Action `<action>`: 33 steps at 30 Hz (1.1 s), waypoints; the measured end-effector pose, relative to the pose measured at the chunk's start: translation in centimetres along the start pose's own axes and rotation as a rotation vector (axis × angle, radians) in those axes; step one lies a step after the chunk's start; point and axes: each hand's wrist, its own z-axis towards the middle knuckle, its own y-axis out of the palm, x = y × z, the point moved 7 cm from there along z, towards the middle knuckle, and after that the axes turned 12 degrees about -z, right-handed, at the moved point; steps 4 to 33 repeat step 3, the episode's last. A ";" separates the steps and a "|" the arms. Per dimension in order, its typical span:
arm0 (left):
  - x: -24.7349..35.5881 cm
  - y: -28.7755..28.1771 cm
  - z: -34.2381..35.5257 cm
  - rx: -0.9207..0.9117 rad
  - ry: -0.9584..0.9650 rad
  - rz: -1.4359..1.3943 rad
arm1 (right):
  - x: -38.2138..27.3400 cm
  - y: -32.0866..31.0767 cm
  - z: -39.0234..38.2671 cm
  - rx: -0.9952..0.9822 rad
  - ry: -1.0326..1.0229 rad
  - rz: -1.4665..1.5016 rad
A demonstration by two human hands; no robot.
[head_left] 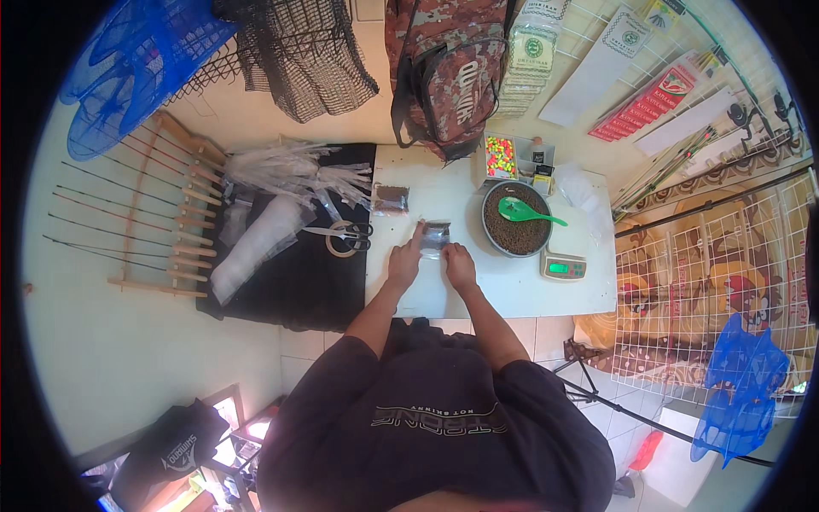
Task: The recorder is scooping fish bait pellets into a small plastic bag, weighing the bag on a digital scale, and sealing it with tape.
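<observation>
Over the white table (512,294) my left hand (404,260) and my right hand (459,263) both hold a small clear plastic bag (434,238) with dark pellets in it. The left fingers pinch its left edge, the right fingers its lower right corner. A second filled bag of dark pellets (391,200) lies flat on the table behind my left hand. To the right stands a round metal bowl (488,224) full of brown pellets, with a green scoop (522,210) resting in it.
A small digital scale (563,267) sits right of my hands. Scissors (343,230) and a tape roll (342,247) lie on the black cloth (290,290) at left, beside clear plastic bags (290,171). A box of coloured beads (500,157) stands behind the bowl. Fishing rods, nets and a camouflage bag hang around.
</observation>
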 end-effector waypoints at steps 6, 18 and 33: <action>-0.6 0.2 0.3 -0.020 -0.093 0.010 | -0.2 0.1 0.0 -0.007 -0.012 -0.033; -0.6 0.2 0.3 -0.020 -0.093 0.010 | -0.2 0.1 0.0 -0.007 -0.012 -0.033; -0.6 0.2 0.3 -0.020 -0.093 0.010 | -0.2 0.1 0.0 -0.007 -0.012 -0.033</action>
